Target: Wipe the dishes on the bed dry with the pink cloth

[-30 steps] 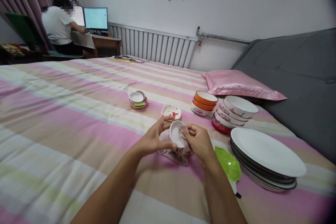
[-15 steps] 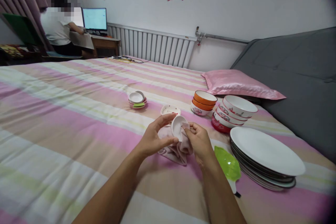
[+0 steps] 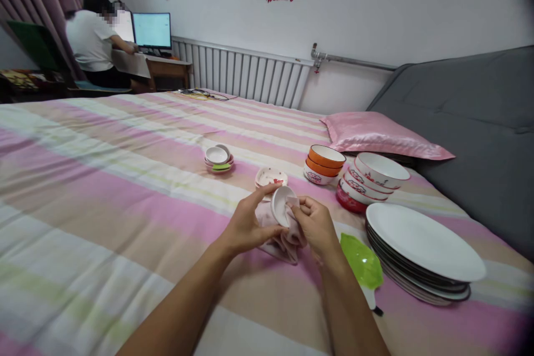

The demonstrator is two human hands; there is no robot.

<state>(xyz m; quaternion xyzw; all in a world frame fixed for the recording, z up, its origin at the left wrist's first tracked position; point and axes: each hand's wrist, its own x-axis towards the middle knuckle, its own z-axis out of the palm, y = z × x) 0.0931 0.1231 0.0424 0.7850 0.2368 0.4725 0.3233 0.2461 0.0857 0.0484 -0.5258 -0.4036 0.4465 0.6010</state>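
Observation:
A small white dish (image 3: 280, 207) is tilted up on edge, gripped at its rim between the thumb and fingers of my left hand (image 3: 247, 223). My right hand (image 3: 316, 225) pinches a pale pink cloth (image 3: 287, 242), and a corner of it touches the inside of the dish. The rest of the cloth hangs below in folds. Just beyond my hands sits a small patterned dish (image 3: 271, 176) with a red motif. To the right of my right wrist lies a green leaf-shaped dish (image 3: 362, 260).
On the striped bed (image 3: 137, 222), small dishes (image 3: 217, 156) are stacked left of centre. At right stand orange bowls (image 3: 324, 161), patterned bowls (image 3: 371, 178) and a plate stack (image 3: 423, 242). A pink pillow (image 3: 379, 132) lies behind. A person (image 3: 94, 39) sits at a desk.
The white dish has turned slightly in my left hand, and both hands have shifted only a little. My right hand keeps the cloth against its inside.

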